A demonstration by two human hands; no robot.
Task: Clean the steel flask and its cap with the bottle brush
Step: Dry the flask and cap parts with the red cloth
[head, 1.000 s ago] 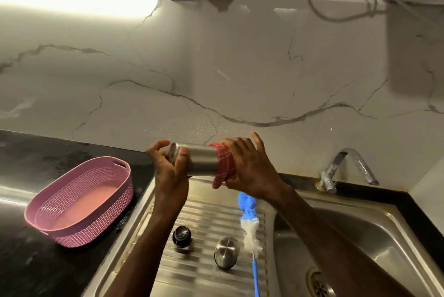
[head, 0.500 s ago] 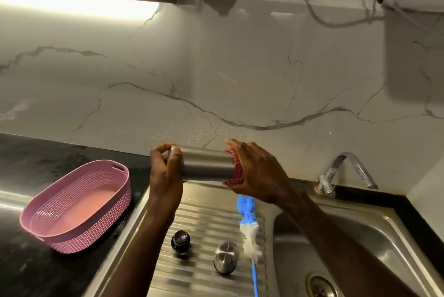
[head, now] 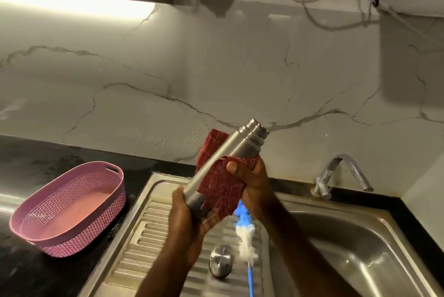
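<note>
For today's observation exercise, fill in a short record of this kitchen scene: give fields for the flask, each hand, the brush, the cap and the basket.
flask: tilted, open mouth up-right
left hand: grips flask base
right hand: holds red cloth against flask
bottle brush: lying on drainboard
steel cap: on drainboard, beside brush
pink basket: on dark counter, left of sink

Black desk (head: 36, 159) carries a pink basket (head: 69, 210) at left; beside it, the steel sink drainboard (head: 144, 243) holds a steel cap (head: 221, 261) and, just right of it, a bottle brush (head: 246, 241).
</note>
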